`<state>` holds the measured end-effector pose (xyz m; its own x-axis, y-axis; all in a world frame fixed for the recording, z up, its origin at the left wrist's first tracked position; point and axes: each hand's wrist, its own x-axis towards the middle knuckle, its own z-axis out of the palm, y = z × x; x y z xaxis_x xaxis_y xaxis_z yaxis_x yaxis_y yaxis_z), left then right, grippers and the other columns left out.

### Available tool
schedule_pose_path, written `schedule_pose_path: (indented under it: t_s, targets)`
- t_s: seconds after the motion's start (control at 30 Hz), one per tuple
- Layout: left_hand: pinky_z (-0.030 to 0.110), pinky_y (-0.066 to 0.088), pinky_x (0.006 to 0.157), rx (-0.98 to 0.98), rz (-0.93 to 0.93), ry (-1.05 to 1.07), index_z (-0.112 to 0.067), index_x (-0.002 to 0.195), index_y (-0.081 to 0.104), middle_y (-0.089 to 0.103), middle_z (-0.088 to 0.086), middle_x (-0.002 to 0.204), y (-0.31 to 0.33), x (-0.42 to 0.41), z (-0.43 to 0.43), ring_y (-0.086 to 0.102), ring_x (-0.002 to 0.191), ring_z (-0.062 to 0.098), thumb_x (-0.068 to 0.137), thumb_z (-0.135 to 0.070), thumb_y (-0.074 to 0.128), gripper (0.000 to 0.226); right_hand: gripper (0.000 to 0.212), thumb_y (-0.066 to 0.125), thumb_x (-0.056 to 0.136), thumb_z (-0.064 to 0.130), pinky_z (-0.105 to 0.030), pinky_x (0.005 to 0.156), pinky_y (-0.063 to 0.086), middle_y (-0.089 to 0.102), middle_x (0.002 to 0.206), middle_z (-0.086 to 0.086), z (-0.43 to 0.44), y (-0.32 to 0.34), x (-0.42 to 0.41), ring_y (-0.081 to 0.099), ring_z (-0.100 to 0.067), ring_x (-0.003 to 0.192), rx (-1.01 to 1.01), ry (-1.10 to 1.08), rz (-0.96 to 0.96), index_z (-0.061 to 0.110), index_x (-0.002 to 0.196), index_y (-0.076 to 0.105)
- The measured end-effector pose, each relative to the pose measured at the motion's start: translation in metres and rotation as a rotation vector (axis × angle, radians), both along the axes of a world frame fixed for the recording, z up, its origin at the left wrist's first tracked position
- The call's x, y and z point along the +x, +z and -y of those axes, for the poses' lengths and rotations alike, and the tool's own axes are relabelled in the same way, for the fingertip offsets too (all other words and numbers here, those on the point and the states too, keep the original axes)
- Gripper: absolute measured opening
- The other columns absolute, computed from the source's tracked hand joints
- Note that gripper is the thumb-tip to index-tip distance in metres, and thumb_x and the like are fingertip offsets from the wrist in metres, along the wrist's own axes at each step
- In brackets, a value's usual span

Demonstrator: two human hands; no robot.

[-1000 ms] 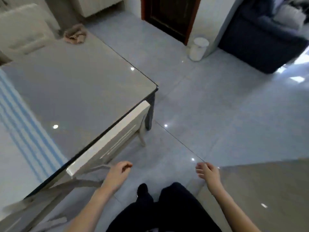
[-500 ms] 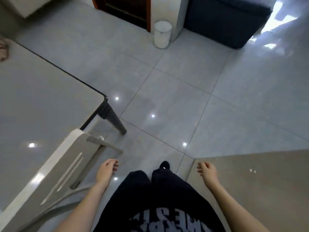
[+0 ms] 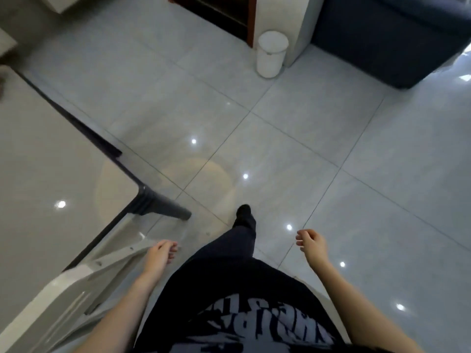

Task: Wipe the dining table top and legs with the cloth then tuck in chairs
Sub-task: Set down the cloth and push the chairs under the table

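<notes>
The person has two hands in view, and neither holds anything. The left hand (image 3: 160,256) hangs with its fingers loosely curled, just beside the top rail of one white chair (image 3: 76,284); whether it touches the rail cannot be told. The right hand (image 3: 309,242) hangs over the tiled floor (image 3: 331,136), its fingers also loosely curled, well apart from the furniture.

The one chair stands against the near edge of the glossy grey tabletop (image 3: 51,161), its back along that edge. One dark table leg (image 3: 165,206) slants out from the corner to the floor. At the far left edge of the tabletop lies a blurred brownish patch (image 3: 1,81), too cut off to identify as the cloth.

One dark shoe (image 3: 243,211) is set forward on the tiles. Farther off stand one white bin (image 3: 271,54), one dark blue sofa (image 3: 382,39) and one dark door (image 3: 216,11).
</notes>
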<state>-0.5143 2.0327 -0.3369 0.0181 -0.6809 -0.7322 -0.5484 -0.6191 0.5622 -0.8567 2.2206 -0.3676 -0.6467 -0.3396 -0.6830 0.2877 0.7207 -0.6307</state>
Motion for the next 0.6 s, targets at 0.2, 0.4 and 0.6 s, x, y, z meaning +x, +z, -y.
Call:
schedule_pose_path:
  t_s: [0.2, 0.4, 0.6]
  targets:
    - [0.03, 0.043, 0.062, 0.013, -0.066, -0.048, -0.009, 0.082, 0.064, 0.063, 0.011, 0.08, -0.001, -0.114, 0.11, 0.056, 0.071, 0.023, 0.096, -0.012, 0.044, 0.025, 0.019, 0.045, 0.095, 0.009, -0.034, 0.07, 0.048, 0.066, 0.088, -0.012, 0.048, 0.007, -0.091, 0.064, -0.027, 0.081, 0.058, -0.059, -0.051, 0.01, 0.089, 0.063]
    - [0.026, 0.043, 0.066, -0.045, -0.139, -0.117, -0.007, 0.085, 0.065, 0.063, 0.008, 0.079, 0.016, -0.214, 0.201, 0.056, 0.07, 0.018, 0.097, -0.013, 0.045, 0.024, 0.019, 0.045, 0.095, 0.007, -0.032, 0.064, 0.045, 0.066, 0.088, -0.019, 0.103, 0.002, -0.189, 0.061, -0.029, 0.073, 0.138, -0.119, -0.03, 0.008, 0.087, 0.062]
    - [0.025, 0.044, 0.065, -0.073, -0.094, 0.071, -0.013, 0.079, 0.065, 0.063, 0.006, 0.076, 0.004, -0.273, 0.256, 0.057, 0.071, 0.02, 0.096, -0.012, 0.046, 0.026, 0.02, 0.045, 0.094, 0.006, -0.033, 0.065, 0.045, 0.067, 0.082, -0.019, 0.226, -0.01, -0.305, 0.061, -0.031, 0.072, 0.138, 0.123, -0.024, 0.003, 0.091, 0.063]
